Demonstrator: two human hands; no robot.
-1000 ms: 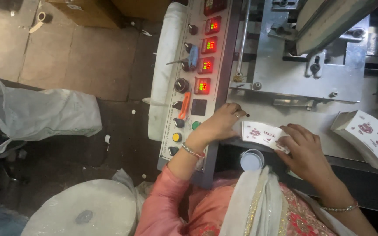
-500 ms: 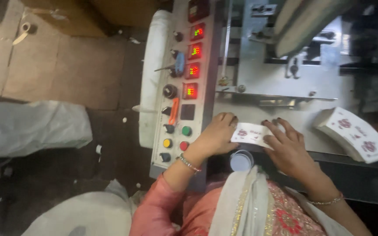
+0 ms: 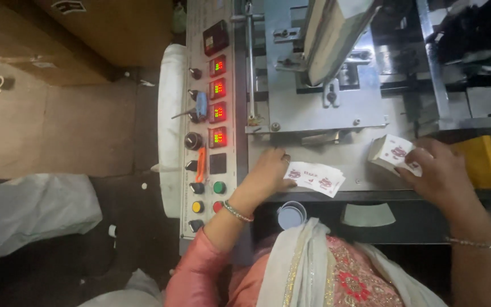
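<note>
My left hand [image 3: 267, 175] rests on the grey metal machine table [image 3: 352, 165], fingers pinching the left end of a small stack of white printed packets [image 3: 316, 178]. My right hand [image 3: 436, 173] has reached to the right and grips a second, thicker stack of the same white printed packets [image 3: 392, 153] near the table's right side. Both stacks lie flat on the table, apart from each other.
A control panel [image 3: 208, 125] with red digital displays, knobs and coloured buttons runs along the left of the table. Machine parts [image 3: 325, 68] rise behind. A yellow bin [image 3: 481, 162] is at right, a white plastic bag [image 3: 26, 213] on the floor at left, cardboard boxes [image 3: 103, 34] beyond.
My right hand left the small stack in front of me and moved right onto the thicker stack. My left hand stayed on the small stack.
</note>
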